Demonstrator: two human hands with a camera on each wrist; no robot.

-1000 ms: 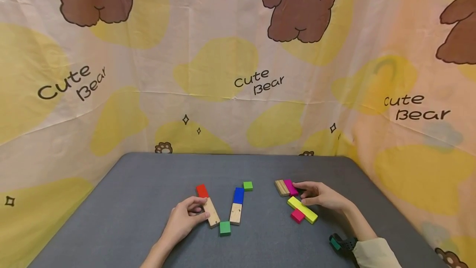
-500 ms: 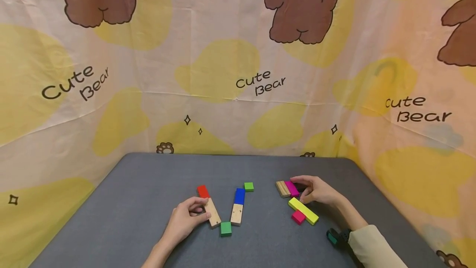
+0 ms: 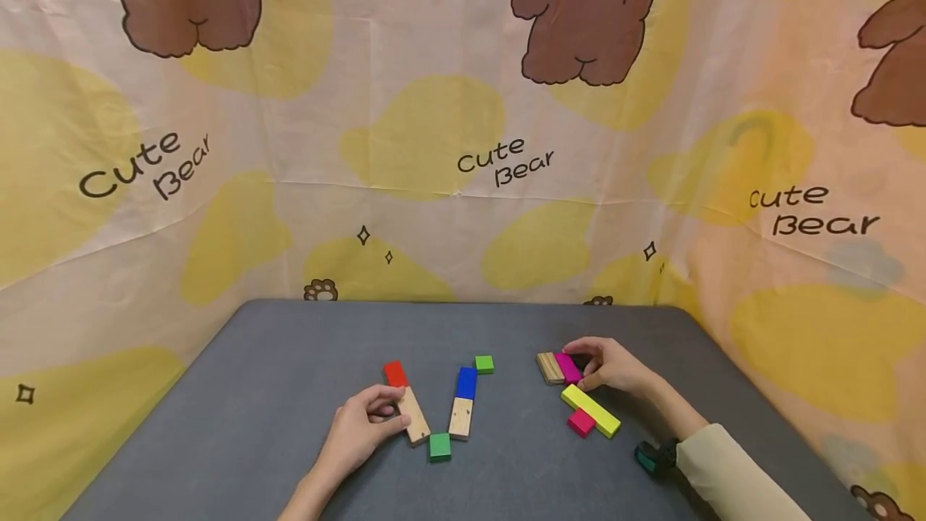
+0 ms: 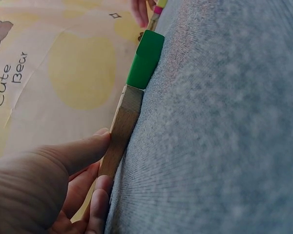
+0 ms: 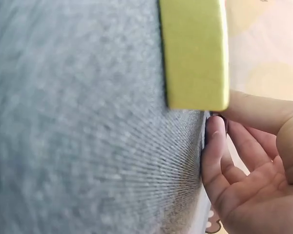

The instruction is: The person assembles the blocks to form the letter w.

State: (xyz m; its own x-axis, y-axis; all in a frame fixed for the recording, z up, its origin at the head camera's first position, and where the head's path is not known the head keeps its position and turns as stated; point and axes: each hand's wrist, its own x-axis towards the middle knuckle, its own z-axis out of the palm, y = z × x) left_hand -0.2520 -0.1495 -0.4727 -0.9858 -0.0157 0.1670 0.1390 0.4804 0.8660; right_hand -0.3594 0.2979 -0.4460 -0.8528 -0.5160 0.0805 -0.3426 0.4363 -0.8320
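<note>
In the head view my left hand (image 3: pixel 365 424) rests at a plain wooden block (image 3: pixel 415 416), thumb on its side and index finger near its far end. The left wrist view shows the thumb and fingers along that wooden block (image 4: pixel 119 131). A red block (image 3: pixel 395 373) adjoins its far end, and a green block (image 3: pixel 440 447) sits by its near end. My right hand (image 3: pixel 615 364) spans a magenta block (image 3: pixel 567 367) between index finger and thumb, one at each end. Beside it lies a striped wooden block (image 3: pixel 550 368); the yellow block (image 5: pixel 195 53) hides part of the grip.
A blue block (image 3: pixel 467 383) and another plain wooden block (image 3: pixel 460 418) form a line, with a light green block (image 3: pixel 484 364) at the far corner. A crimson block (image 3: pixel 581 422) touches the long yellow one. Bear-printed cloth (image 3: pixel 419 135) surrounds the grey table (image 3: pixel 304 344).
My right hand has shifted slightly left and away from me, its thumb moving from over the yellow block to the magenta block's near end. The left hand stays put.
</note>
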